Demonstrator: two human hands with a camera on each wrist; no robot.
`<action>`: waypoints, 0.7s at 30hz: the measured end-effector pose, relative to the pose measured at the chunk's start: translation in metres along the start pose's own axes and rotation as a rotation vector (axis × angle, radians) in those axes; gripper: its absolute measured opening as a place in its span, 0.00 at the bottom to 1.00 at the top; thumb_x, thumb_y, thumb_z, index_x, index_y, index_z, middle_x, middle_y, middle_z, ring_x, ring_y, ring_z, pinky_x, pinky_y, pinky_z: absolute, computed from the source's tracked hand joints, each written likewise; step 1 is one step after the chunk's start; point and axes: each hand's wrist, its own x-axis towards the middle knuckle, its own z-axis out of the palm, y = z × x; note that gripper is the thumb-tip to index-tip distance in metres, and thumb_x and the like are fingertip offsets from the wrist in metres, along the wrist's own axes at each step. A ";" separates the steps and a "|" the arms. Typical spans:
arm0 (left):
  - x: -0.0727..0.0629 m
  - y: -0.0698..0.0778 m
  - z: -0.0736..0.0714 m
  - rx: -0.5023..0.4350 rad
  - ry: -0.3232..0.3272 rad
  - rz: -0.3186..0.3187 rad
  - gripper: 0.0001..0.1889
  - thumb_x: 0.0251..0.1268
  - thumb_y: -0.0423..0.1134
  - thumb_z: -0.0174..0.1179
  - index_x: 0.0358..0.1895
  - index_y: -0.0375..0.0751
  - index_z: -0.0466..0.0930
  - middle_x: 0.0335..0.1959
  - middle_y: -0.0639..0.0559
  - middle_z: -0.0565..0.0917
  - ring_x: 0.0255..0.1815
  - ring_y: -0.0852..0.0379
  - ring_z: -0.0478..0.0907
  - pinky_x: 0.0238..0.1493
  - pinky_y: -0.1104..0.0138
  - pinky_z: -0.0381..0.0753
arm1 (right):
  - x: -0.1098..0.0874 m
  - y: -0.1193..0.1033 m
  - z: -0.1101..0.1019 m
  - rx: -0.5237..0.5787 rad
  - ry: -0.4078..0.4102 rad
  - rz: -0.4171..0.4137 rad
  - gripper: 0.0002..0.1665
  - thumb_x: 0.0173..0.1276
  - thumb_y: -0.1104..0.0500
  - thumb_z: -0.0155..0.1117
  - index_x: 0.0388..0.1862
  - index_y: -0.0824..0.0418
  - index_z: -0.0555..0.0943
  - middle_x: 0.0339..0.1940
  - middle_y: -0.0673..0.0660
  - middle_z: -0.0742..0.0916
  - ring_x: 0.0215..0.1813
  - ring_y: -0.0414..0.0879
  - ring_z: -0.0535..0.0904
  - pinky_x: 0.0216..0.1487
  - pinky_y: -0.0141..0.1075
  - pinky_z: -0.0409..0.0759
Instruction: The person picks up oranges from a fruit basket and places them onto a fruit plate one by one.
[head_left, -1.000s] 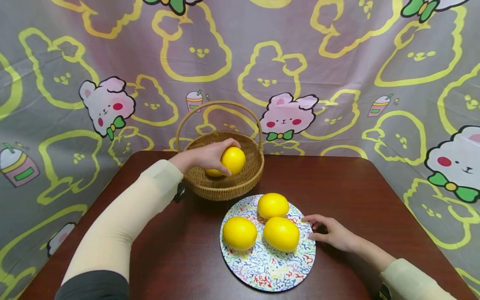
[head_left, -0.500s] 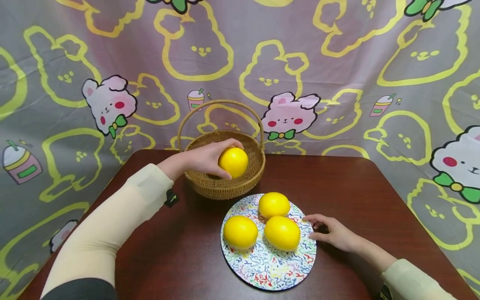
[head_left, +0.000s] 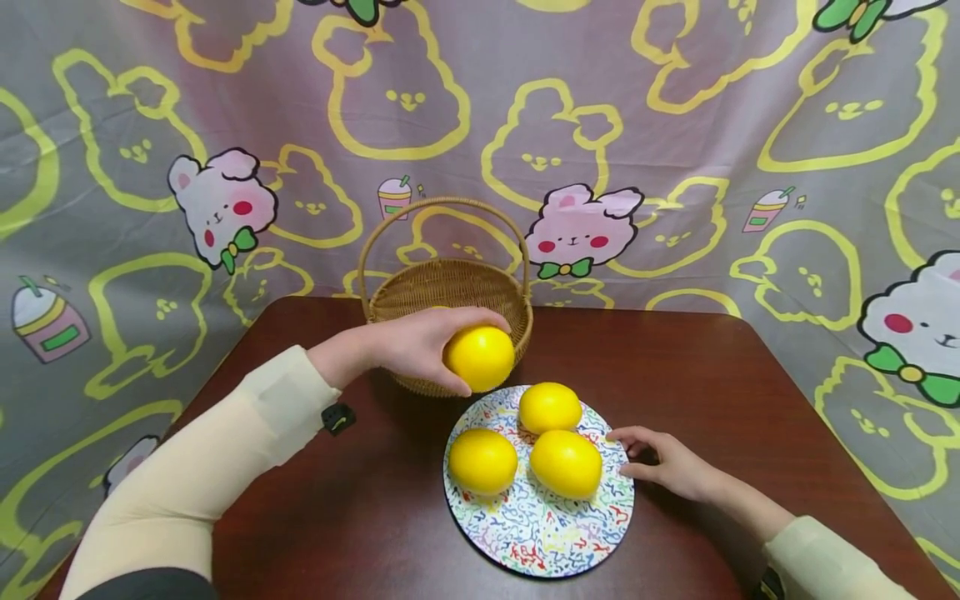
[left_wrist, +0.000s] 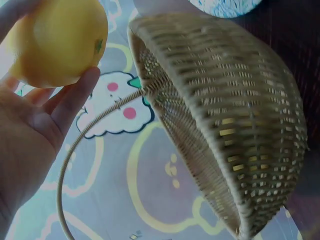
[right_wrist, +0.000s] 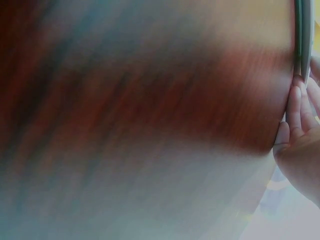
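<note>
My left hand (head_left: 416, 346) grips a yellow lemon (head_left: 481, 358), fingers over its top and thumb on its near side. The lemon is held in front of the wicker basket (head_left: 457, 283), near its front rim and above the far edge of the plate. In the left wrist view, a small green star-shaped mark shows on this lemon (left_wrist: 60, 42). Several-coloured squiggles cover the round white plate (head_left: 525, 533), which carries three more lemons (head_left: 566, 464). At the plate's right rim, my right hand (head_left: 671, 468) touches the edge with relaxed, slightly bent fingers.
Yellow shows through the basket's weave (left_wrist: 230, 132), so something yellow lies inside. The basket's tall handle (head_left: 446, 200) arches over it. Everything stands on a dark brown table (head_left: 637, 358). A bear-and-rabbit patterned cloth (head_left: 450, 75) hangs behind and along the sides.
My left hand has lifted the lemon out of the basket and brought it towards me and slightly right, past the basket's front rim. The right hand has stayed at the plate's edge.
</note>
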 end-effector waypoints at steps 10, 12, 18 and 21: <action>-0.002 0.010 0.017 -0.024 -0.066 0.001 0.43 0.46 0.47 0.77 0.66 0.56 0.61 0.53 0.64 0.73 0.48 0.61 0.71 0.50 0.63 0.73 | 0.000 0.000 0.000 -0.011 0.003 -0.008 0.27 0.65 0.56 0.68 0.62 0.62 0.75 0.46 0.51 0.81 0.44 0.45 0.73 0.46 0.31 0.76; -0.002 0.011 0.022 -0.032 -0.078 0.004 0.43 0.46 0.46 0.77 0.66 0.56 0.61 0.53 0.65 0.73 0.49 0.62 0.71 0.51 0.64 0.73 | 0.000 0.001 0.001 -0.010 0.002 -0.009 0.27 0.65 0.56 0.68 0.62 0.61 0.75 0.46 0.51 0.81 0.43 0.45 0.73 0.46 0.31 0.76; -0.003 0.017 0.038 -0.074 -0.144 0.059 0.43 0.46 0.47 0.77 0.66 0.54 0.62 0.56 0.64 0.73 0.52 0.62 0.71 0.54 0.64 0.72 | 0.000 0.002 0.001 -0.005 -0.001 -0.001 0.27 0.65 0.55 0.68 0.62 0.60 0.75 0.47 0.51 0.81 0.44 0.46 0.73 0.46 0.31 0.76; -0.005 0.022 0.047 -0.072 -0.184 0.091 0.42 0.47 0.49 0.76 0.67 0.55 0.63 0.57 0.63 0.73 0.52 0.62 0.71 0.53 0.65 0.73 | 0.000 0.002 0.001 -0.002 0.001 0.008 0.27 0.65 0.55 0.68 0.62 0.60 0.75 0.48 0.51 0.81 0.44 0.46 0.73 0.47 0.32 0.76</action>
